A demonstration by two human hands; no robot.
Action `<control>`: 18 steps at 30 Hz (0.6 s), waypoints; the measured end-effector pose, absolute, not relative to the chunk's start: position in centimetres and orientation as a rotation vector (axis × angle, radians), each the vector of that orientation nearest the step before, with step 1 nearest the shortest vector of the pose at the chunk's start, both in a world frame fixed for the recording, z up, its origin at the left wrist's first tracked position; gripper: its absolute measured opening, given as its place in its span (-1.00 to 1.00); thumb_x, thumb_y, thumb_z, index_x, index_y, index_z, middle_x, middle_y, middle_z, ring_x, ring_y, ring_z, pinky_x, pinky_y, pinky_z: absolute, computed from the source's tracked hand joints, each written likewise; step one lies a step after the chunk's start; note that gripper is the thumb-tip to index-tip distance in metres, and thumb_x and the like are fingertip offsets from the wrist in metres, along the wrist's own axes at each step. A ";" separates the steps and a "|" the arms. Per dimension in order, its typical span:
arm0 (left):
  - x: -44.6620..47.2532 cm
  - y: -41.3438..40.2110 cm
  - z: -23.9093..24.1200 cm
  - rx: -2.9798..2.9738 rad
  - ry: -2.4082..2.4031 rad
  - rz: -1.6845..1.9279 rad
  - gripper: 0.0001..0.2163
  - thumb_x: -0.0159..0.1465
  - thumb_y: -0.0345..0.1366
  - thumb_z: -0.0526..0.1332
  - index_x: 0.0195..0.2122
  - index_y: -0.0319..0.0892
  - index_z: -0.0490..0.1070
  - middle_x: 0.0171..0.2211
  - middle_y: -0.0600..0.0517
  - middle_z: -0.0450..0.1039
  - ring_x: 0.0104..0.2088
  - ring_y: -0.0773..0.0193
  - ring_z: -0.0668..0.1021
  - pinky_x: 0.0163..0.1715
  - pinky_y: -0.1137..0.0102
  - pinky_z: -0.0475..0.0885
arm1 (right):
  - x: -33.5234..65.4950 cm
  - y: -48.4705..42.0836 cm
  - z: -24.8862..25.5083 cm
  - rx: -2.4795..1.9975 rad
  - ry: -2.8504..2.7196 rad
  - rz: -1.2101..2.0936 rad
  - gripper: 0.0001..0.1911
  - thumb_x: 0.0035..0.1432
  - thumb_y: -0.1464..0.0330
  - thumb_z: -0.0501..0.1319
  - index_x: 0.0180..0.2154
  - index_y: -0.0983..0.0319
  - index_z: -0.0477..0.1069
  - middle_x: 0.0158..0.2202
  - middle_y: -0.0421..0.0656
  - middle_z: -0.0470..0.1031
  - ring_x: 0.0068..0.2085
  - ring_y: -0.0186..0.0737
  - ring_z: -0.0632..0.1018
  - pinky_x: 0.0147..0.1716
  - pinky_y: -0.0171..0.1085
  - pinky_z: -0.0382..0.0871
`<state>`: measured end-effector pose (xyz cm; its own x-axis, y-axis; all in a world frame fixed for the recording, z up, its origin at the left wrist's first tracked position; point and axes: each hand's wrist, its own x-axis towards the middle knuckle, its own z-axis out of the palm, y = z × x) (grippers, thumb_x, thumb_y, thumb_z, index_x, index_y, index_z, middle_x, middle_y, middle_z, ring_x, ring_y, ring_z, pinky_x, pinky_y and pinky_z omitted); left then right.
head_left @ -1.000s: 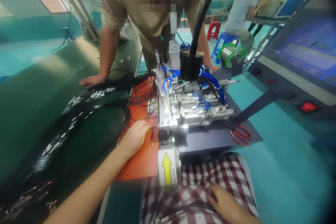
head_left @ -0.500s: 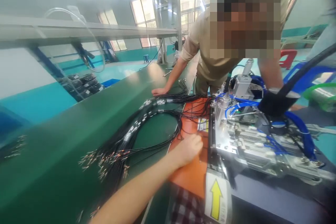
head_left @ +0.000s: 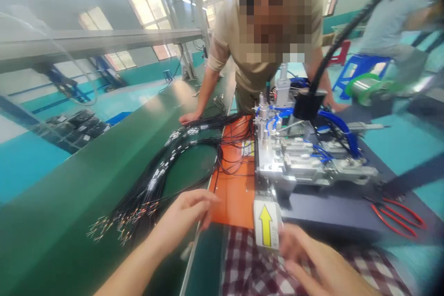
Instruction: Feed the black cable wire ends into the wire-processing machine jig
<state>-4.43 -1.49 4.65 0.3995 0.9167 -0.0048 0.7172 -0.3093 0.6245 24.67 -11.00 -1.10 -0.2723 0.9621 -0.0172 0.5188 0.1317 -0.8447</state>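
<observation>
My left hand (head_left: 194,208) hovers over the green bench edge by the orange mat (head_left: 232,194). Its fingers are loosely bent and apart, with nothing visible in them. My right hand (head_left: 303,249), blurred, is beside the white label with a yellow arrow (head_left: 265,224); whether it touches the label's holder I cannot tell. Its fingers look apart, and nothing shows in them. A bundle of black cables (head_left: 159,166) curves over the green bench (head_left: 69,208), stripped ends towards me. Thin cables run across the mat to a metal machine with blue air tubes (head_left: 284,157).
A co-worker (head_left: 249,74) leans over from the far side, one hand (head_left: 190,118) on the bench by the cables. Red-handled pliers (head_left: 398,217) lie on the machine's dark base at right. Behind are a green-rimmed spool (head_left: 367,88) and a seated person (head_left: 391,32).
My left hand has drawn back towards me from the mat beside the machine. My right hand has come into view. The view has swung right, showing the pliers and the seated person.
</observation>
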 end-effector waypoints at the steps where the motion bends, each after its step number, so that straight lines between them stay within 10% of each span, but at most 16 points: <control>1: -2.6 -1.4 4.6 2.117 1.323 0.486 -0.66 0.40 -0.26 -0.07 -0.07 -0.25 0.47 -0.52 0.03 0.47 -0.54 0.31 0.53 -0.48 0.43 0.43 | 23.4 -10.5 -0.6 -1.376 -1.802 1.070 -0.65 0.20 0.40 0.11 0.03 0.07 0.37 -0.28 -0.17 0.57 -0.32 -0.21 0.59 -0.20 -0.22 0.49; 4: 1.9 -1.0 3.7 2.179 1.204 0.520 -0.69 0.36 -0.26 0.01 0.00 -0.17 0.46 -0.31 -0.04 0.52 -0.34 0.26 0.56 -0.30 0.37 0.46 | 20.8 -9.2 0.0 -1.280 -1.606 1.097 -0.45 0.14 0.41 0.18 0.18 0.14 0.22 -0.19 -0.15 0.53 -0.28 -0.23 0.56 -0.15 -0.21 0.46; 10: 3.4 -0.4 2.5 2.474 1.074 0.496 -0.80 0.30 -0.27 0.11 -0.43 -0.11 0.47 -0.34 -0.05 0.41 -0.26 0.10 0.45 -0.18 0.18 0.36 | 20.7 -8.3 -1.4 -1.258 -1.122 1.265 -0.84 0.35 0.34 0.01 -0.18 0.22 0.33 -0.41 -0.22 0.46 -0.42 -0.31 0.52 -0.34 -0.30 0.41; 18: 4.8 0.5 2.5 2.259 0.840 0.322 -0.79 0.43 -0.26 -0.01 -0.12 -0.07 0.40 -0.29 0.04 0.51 -0.36 0.30 0.53 -0.37 0.45 0.42 | 22.3 -6.7 -1.0 -1.261 -0.982 1.353 -0.75 0.16 0.46 0.22 -0.13 0.21 0.24 -0.35 -0.26 0.47 -0.41 -0.39 0.47 -0.39 -0.37 0.35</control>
